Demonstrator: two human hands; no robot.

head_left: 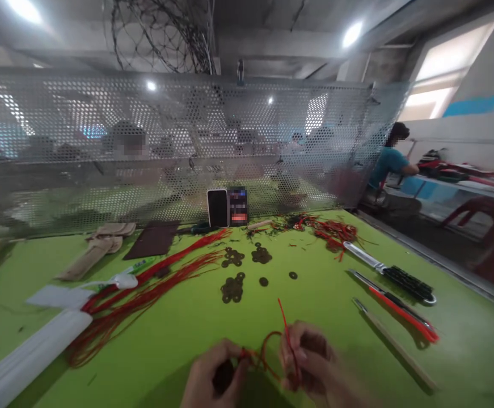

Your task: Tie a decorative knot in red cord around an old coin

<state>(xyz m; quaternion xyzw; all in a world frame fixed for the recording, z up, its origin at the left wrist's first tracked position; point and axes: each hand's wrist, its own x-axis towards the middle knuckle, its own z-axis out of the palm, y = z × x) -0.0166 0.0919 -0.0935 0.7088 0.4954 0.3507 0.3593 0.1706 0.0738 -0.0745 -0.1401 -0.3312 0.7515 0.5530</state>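
Low in the head view, my left hand point(216, 371) pinches a knotted part of a thin red cord point(267, 340) between thumb and fingertips. My right hand point(312, 360) grips the same cord a short way to the right. A loop hangs between the two hands, and one loose end sticks up above my right fingers. Beyond the hands lie small dark round coins with holes: a cluster point(232, 288) nearest, two more groups behind it, and two single coins point(264, 281) to the right.
Red cord bundles point(144, 297) and a white wrapped roll point(29, 357) lie left. A wire-handled brush point(389, 273), a red-handled cutter point(395, 306) and a wooden-handled tool point(393, 343) lie right. Two phones point(218, 208) lean on a perforated metal screen point(178, 130). A person point(391, 161) sits far right.
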